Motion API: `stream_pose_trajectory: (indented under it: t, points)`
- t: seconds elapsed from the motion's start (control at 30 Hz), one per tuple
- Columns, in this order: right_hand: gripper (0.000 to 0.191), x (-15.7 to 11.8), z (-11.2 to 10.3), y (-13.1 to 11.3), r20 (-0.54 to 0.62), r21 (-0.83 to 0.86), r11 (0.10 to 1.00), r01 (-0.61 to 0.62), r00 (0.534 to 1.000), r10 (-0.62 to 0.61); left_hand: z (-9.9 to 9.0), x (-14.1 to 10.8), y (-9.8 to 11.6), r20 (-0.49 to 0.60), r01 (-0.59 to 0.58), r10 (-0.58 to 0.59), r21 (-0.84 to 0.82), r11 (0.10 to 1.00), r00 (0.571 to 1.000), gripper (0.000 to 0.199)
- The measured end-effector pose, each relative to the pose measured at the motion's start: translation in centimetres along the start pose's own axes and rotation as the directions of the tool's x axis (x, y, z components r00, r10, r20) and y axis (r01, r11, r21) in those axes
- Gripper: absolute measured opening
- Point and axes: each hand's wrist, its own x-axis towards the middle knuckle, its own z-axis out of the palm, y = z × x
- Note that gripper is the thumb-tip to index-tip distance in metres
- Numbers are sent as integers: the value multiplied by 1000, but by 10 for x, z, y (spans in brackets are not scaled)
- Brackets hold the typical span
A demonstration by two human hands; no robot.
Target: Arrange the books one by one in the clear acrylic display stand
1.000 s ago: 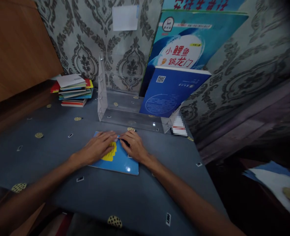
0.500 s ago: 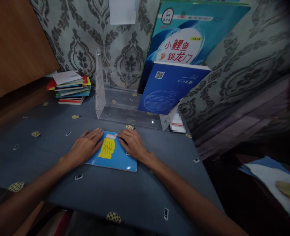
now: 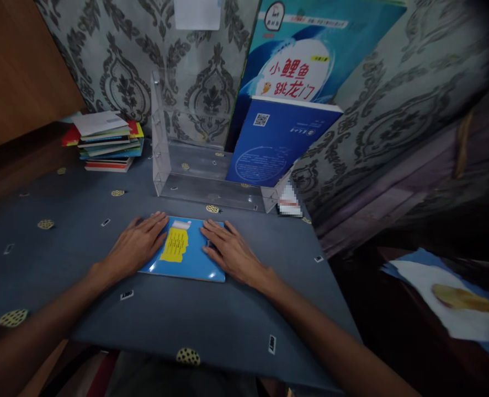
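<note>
A blue book [image 3: 195, 267] with a yellow text patch lies closed and flat on the dark patterned tablecloth. My left hand [image 3: 139, 240] rests flat on its left side, fingers stretched toward the far edge. On the right side lies my right hand [image 3: 230, 246], palm down with fingers apart, covering part of the cover. Neither hand lifts the book. Just beyond stands a clear acrylic rack [image 3: 211, 190]. Leaning in its right part are a dark blue book [image 3: 265, 143] and, behind that, a larger teal picture book [image 3: 294, 66].
A stack of books and papers [image 3: 107, 140] sits at the back left, near a brown wooden panel [image 3: 21, 71]. A blurred white packet [image 3: 289, 201] stands beside the rack. Past the table's right edge are papers [image 3: 443, 292] with a yellowish object on top.
My right hand has slid slightly right over the cover, and its fingers have spread flatter. My left hand stays on the book. The whole view has shifted a little.
</note>
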Motion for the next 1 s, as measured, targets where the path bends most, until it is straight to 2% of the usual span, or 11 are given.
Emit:
stream_pose_trajectory:
  t: [0.13, 0.33, 0.57, 0.63, 0.8, 0.9, 1.0]
  points:
    - [48, -15, -2, 0, -21, -21, 998, -52, 998, 51, -2, 0, 1, 17, 8, -8, -1, 1000, 1000, 54]
    - [53, -24, 2, -3, 8, -73, 994, -80, 997, 81, -3, -2, -2, -3, -3, 3, -22, 1000, 1000, 51]
    - [82, -48, 1, -12, 51, -87, 996, 20, 999, -16, -4, -1, -7, 30, -17, 18, -21, 1000, 999, 52]
    - [75, -55, 1, -14, 32, -91, 994, 59, 998, -56, -5, 1, -7, 45, -21, 21, -12, 1000, 999, 51]
    - [41, -58, -2, -6, -50, -137, 986, 92, 994, -100, -17, 6, -5, 61, -19, 14, 77, 997, 998, 48]
    - [31, -49, -5, 5, -126, -175, 985, -2, 992, -21, -27, 5, -1, 81, 10, -22, 141, 990, 996, 44]
    - [33, -32, -4, 20, -188, -187, 977, -103, 980, 67, -28, -4, 10, 157, 7, -30, 149, 989, 987, 42]
